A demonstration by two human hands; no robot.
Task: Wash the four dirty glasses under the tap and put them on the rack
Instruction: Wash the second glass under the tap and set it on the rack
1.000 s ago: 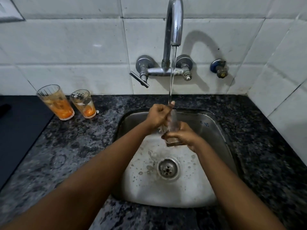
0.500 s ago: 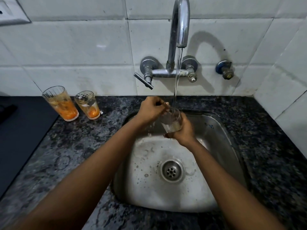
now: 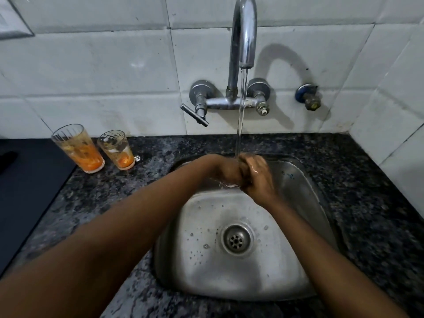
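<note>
Water is running onto both hands, right hand and left hand, fingers wrapping a mostly hidden glass between them; two dirty glasses are waiting far left on the worktop.

Tiled kitchen corner, dim light.
White wall tiles met speckled dark granite counter; black surface at left, possibly a cooktop.

Dim light from the front left, the tap throwing a soft arched shadow on the tiles; wide-angle bending at edges, hands slightly blurred.
</note>
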